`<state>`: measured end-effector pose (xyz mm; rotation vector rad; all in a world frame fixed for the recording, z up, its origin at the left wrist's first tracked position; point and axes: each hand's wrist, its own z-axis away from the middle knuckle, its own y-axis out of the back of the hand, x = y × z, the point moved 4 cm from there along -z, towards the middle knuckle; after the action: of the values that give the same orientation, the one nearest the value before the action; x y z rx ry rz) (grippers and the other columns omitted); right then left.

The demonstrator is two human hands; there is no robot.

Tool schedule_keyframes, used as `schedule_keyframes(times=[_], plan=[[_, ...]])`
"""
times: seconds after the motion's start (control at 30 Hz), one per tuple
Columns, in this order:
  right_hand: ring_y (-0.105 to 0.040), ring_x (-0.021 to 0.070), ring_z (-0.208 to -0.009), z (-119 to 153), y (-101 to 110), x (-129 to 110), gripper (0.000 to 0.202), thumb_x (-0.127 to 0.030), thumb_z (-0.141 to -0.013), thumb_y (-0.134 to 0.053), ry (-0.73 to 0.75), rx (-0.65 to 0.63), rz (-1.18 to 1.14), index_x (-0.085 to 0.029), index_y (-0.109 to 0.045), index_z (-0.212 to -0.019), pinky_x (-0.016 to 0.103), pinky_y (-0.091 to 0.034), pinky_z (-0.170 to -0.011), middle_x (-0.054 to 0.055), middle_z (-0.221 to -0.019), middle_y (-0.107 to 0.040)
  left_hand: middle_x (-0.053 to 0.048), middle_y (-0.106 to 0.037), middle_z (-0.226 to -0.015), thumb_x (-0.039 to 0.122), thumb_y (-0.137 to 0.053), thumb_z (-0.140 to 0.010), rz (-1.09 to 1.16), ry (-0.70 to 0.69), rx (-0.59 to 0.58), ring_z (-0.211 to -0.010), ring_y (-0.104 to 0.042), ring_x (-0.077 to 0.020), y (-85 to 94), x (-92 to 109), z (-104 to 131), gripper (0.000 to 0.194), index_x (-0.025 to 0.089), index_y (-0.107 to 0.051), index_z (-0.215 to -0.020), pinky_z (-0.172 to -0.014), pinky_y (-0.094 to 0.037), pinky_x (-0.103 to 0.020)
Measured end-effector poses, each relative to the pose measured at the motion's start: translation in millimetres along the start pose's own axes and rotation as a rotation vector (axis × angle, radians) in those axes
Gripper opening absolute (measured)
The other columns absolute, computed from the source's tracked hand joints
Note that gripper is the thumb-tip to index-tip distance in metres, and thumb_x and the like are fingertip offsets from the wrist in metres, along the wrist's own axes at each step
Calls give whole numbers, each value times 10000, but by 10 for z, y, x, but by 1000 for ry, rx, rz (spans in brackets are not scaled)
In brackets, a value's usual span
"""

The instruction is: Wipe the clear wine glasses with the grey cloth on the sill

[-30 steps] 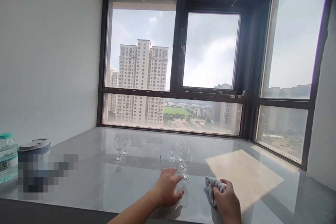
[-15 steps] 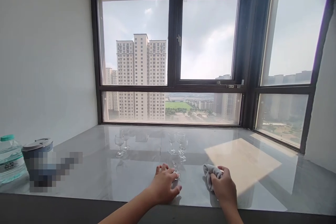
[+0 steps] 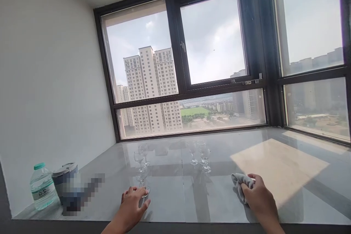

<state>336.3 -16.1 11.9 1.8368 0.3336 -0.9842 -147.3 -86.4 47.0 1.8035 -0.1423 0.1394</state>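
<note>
My left hand (image 3: 133, 203) is at the front left of the ledge, its fingers at the foot of a small clear stemmed glass (image 3: 142, 180), which stands upright. Fingers partly cover the foot. Just behind it stand two more stemmed glasses, the nearer one (image 3: 139, 158) and a fainter one (image 3: 144, 151). Further right is a group of three clear glasses, with one (image 3: 206, 162) in front. My right hand (image 3: 259, 195) grips a bunched grey cloth (image 3: 242, 184) resting on the ledge at the right.
A clear water bottle (image 3: 42, 190) with a green cap stands at the far left, beside a dark lidded cup (image 3: 64, 175), partly blurred out. The glossy grey ledge (image 3: 167, 204) runs back to dark-framed windows (image 3: 192, 93). Sunlight falls across its right side.
My left hand and the stemmed glass have moved left, from near the right group to the left pair. The view has tilted and shifted. My right hand still holds the cloth.
</note>
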Motion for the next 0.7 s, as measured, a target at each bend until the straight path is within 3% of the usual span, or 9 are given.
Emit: schedule_keyframes(times=[0.17,0.33,0.47,0.57,0.7], plan=[[-677,304,-855,7,6,-11,390,-428,-832,-423,-12,-2,13,-225,-451,-1164,313,-471,-651,128,-1043,-704,-6,-595,-1397,478,-451,-895,-53,116,2,-1325,-439,-294,-79,-433,-198,398,349,-657,-1211,-1090,-275,-490],[-675,298,-843,-12,-20,18,362,-419,-833,-426,-3,4,11,-231,-447,-1141,312,-462,-647,117,-1023,-708,-16,-528,-1471,503,-391,-919,-94,198,15,-1373,-395,-290,-206,-634,-385,461,338,-622,-1283,-1122,-227,-517],[-677,292,-857,-18,-35,31,345,-396,-838,-429,6,39,13,-231,-453,-1139,306,-457,-663,113,-1005,-713,-36,-482,-1506,510,-393,-916,-149,210,66,-1383,-388,-295,-241,-684,-438,475,339,-607,-1304,-1127,-224,-530],[-679,282,-853,-10,-37,18,343,-378,-842,-433,7,43,-5,-229,-453,-1150,295,-454,-656,111,-996,-714,-63,-511,-1464,498,-409,-905,-191,202,170,-1334,-441,-309,-180,-703,-390,456,311,-631,-1256,-1108,-266,-539],[-678,266,-819,1,-39,-1,327,-346,-848,-435,15,40,-32,-223,-460,-1149,283,-446,-638,105,-957,-715,-66,-647,-1213,445,-376,-924,-110,19,280,-1166,-558,-271,-80,-502,-285,373,267,-676,-1057,-1014,-403,-447]])
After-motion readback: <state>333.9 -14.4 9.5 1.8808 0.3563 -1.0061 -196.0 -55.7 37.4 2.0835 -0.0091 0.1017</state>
